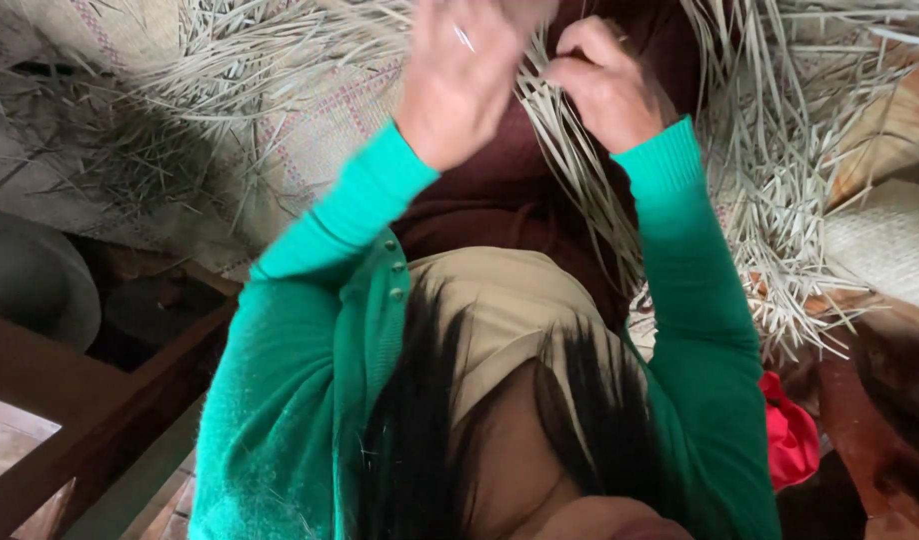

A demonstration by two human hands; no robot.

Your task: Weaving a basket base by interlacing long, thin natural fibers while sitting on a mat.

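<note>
A mass of pale dry straw strips (570, 150) lies across my lap, over a dark maroon cloth (500, 190). My left hand (460, 70), in a green sleeve, is raised at the top centre with its back to the camera and its fingers curled into the strips. Just to its right, my right hand (605, 85) pinches a few strips between thumb and fingers. The two hands are close together, almost touching. The fingertips of both are partly hidden by the straw and the frame's top edge.
More loose straw (780, 200) spreads over a woven mat (310, 130) on both sides. A dark wooden frame (110, 400) and a grey round object (30, 280) are at the lower left. A red cloth (790, 440) lies at the lower right.
</note>
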